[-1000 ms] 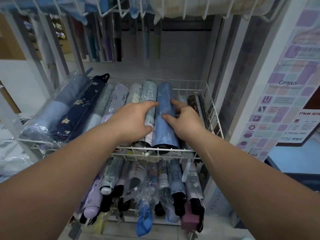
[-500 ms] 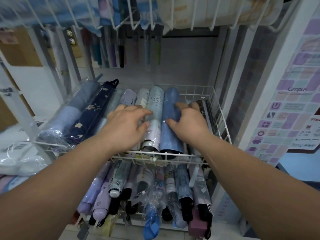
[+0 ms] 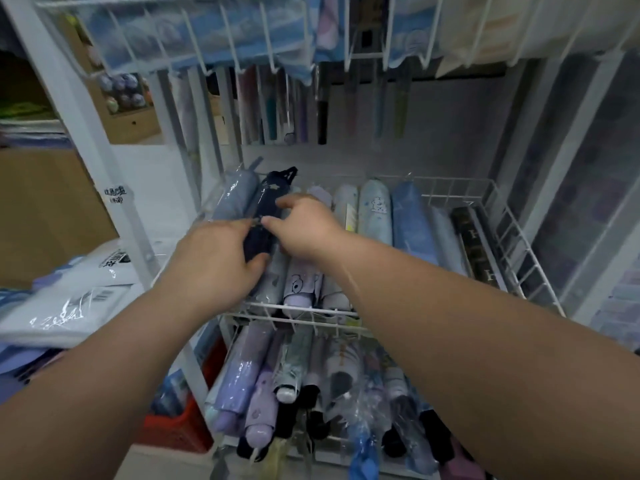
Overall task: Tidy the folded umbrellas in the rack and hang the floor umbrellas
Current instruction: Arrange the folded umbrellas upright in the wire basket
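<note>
A white wire rack basket (image 3: pixel 509 237) holds a row of several folded umbrellas in clear sleeves. At its left lies a navy umbrella with pale flowers (image 3: pixel 268 202). My left hand (image 3: pixel 214 261) grips its near end, thumb over its side. My right hand (image 3: pixel 304 230) pinches the same navy umbrella from the right at mid-length. To the right lie a pale blue bear-print umbrella (image 3: pixel 375 213) and a blue umbrella (image 3: pixel 410 223), both untouched. A grey-blue umbrella (image 3: pixel 232 195) lies at the far left of the basket.
A lower basket (image 3: pixel 311 393) holds several more folded umbrellas, lilac, black and blue. Long umbrellas (image 3: pixel 322 109) hang at the back under an upper wire basket (image 3: pixel 242 57). White packaged goods (image 3: pixel 76 299) lie on the left, a red crate (image 3: pixel 180 431) below, a brown carton (image 3: pixel 45 209) behind.
Both hands left the blue and pale blue umbrellas at mid-basket and moved left onto the navy flowered umbrella. The view shifted left and up.
</note>
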`<action>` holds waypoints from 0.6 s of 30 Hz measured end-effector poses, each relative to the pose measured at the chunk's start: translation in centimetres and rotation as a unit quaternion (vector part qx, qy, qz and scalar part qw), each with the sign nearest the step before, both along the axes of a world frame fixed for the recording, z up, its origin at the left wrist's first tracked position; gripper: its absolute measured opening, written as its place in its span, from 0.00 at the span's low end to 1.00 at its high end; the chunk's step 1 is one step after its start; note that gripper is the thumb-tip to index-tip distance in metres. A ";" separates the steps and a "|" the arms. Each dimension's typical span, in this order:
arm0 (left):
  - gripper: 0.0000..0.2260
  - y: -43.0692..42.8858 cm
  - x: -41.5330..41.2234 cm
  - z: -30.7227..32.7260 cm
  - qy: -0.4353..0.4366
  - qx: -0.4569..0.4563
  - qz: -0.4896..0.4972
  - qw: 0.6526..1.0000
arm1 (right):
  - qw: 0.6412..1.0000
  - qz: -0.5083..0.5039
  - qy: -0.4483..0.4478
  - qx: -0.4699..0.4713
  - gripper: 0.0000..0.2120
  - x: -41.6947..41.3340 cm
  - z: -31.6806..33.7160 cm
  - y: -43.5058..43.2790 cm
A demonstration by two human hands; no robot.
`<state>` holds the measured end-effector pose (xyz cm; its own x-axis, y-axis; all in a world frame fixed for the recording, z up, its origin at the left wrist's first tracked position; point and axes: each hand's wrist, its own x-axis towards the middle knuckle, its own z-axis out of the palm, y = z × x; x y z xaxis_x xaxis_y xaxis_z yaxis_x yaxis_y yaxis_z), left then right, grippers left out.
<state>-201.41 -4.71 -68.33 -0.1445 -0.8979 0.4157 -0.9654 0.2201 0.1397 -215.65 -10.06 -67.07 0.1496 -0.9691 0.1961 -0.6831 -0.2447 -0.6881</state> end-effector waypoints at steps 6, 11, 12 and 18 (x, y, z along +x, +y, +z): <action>0.15 0.2 -0.2 0.2 -0.011 0.032 0.029 0.999 | 0.999 0.005 0.006 0.047 0.20 2.0 0.7 -1.0; 0.20 0.8 -0.5 0.0 0.064 0.034 -0.012 0.997 | 0.995 -0.045 -0.070 0.055 0.19 2.3 0.2 -1.2; 0.22 1.0 -0.6 -0.1 0.085 0.033 -0.027 0.995 | 0.990 -0.050 -0.117 0.061 0.23 2.3 -0.4 -1.3; 0.37 1.3 -0.8 -0.5 0.201 0.032 -0.042 0.978 | 0.949 -0.055 -0.309 0.035 0.33 1.6 -2.3 -1.7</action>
<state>-202.25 -3.42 -68.83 -0.0565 -0.9158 0.3976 -0.8088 0.2755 0.5196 -214.07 -11.71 -69.34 -0.0765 -0.9860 0.1480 -0.1622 -0.1342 -0.9776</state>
